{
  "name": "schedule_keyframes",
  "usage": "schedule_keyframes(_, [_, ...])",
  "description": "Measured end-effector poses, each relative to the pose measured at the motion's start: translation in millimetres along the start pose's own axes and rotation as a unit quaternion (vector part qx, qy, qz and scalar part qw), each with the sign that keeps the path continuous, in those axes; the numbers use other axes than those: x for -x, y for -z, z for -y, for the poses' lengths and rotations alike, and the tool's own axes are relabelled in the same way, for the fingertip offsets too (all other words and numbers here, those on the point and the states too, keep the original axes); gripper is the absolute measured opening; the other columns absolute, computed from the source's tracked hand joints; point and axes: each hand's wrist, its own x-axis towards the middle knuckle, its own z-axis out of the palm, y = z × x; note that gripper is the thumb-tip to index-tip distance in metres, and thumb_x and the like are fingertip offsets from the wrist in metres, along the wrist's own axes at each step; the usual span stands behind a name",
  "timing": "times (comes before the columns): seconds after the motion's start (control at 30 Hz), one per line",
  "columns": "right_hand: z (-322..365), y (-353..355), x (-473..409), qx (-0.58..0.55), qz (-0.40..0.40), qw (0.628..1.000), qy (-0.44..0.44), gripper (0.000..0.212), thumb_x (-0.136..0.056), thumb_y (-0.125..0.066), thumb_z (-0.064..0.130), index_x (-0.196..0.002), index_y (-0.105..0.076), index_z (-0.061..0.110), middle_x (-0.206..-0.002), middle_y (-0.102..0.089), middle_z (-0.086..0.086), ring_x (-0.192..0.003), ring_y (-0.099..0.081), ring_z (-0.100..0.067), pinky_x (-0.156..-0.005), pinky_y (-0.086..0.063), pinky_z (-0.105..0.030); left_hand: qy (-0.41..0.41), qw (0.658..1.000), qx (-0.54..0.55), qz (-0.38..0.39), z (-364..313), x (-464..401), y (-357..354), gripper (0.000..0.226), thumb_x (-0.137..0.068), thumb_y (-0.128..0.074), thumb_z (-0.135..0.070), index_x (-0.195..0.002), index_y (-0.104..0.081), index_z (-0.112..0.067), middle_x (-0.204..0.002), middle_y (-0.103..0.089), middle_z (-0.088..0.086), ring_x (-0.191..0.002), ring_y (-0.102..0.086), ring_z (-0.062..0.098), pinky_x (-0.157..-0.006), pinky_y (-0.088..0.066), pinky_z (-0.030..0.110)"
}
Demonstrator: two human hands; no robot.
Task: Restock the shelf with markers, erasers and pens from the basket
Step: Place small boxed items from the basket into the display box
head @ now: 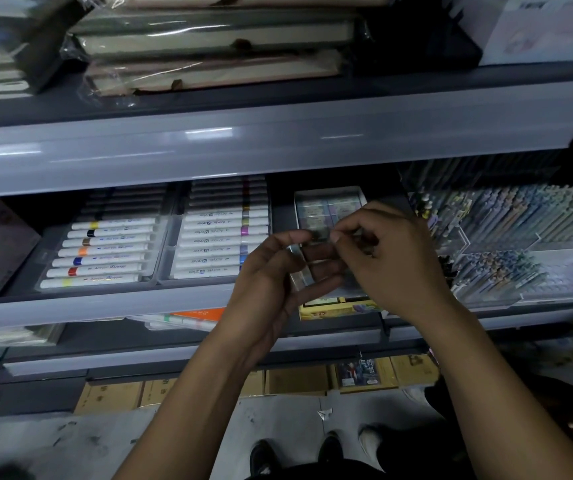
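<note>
I saw both bare forearms reaching forward and up, wrists close together. The left hand (271,275) was palm-up, its fingers curled and its thumb stretched toward the right hand (389,258), whose thumb and forefinger were pinched together, the other fingers bent.

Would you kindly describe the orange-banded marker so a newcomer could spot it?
On the grey middle shelf, find the left clear plastic tray of white markers. The orange-banded white marker lies fourth from the front, between brown-banded and blue-banded ones; only its band is orange.
</note>
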Motion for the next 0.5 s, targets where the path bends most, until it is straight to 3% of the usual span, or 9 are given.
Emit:
schedule_keyframes(0.17, [9.3,-1.1,7.9,-0.039,-0.001,0.998,0.039,0.006,-0.094,-0.072,0.021,-0.095,-0.076,0.016,-0.094,-0.064,0.005,-0.091,-0.063,-0.012,-0.078,-0.053,-0.031,0.007,0.999,0.039,0.008,-0.2,-2.1,2.6,0.036,-0.101,-0.036,0.007,-0.130,-0.056,0.000,-0.127,-0.068,0.028,-0.120,-0.067,0.045,-0.090,-0.063,0.048])
schedule_keyframes(0.33, [12.6,-10.9,13.1,-0.060,0.085,0.994,0.045,0.031,-0.084,-0.077,0.041,-0.107,-0.075,0.021,-0.103,-0.062,0.006,-0.102,-0.061,-0.017,-0.083,-0.054,-0.040,0.004,0.997,0.071,0.022,0.5,-5.0,3.6,0.048,-0.091,-0.039,0.006,-0.136,-0.055,0.001,-0.125,-0.068,0.032,-0.117,-0.067,0.047,-0.102,-0.053,0.055])
schedule_keyframes(0.43, [11.6,-11.8,13.6,-0.071,0.088,0.993,0.038,0.028,-0.084,-0.075,0.042,-0.108,-0.075,0.026,-0.104,-0.064,0.012,-0.103,-0.060,-0.011,-0.084,-0.054,-0.036,0.008,0.996,0.078,0.038,-0.3,-5.2,5.6,0.058,-0.082,-0.044,0.001,-0.138,-0.054,0.001,-0.129,-0.068,0.031,-0.114,-0.069,0.045,-0.096,-0.058,0.049])
schedule_keyframes(0.5, [10.0,-10.3,14.0,-0.073,0.097,0.992,0.035,0.024,-0.086,-0.073,0.040,-0.107,-0.074,0.029,-0.103,-0.064,0.015,-0.100,-0.060,-0.007,-0.082,-0.052,-0.027,0.009,0.995,0.083,0.049,-0.4,-5.0,5.9,0.060,-0.081,-0.044,0.000,-0.140,-0.053,0.001,-0.131,-0.067,0.030,-0.114,-0.070,0.044,-0.094,-0.060,0.047])
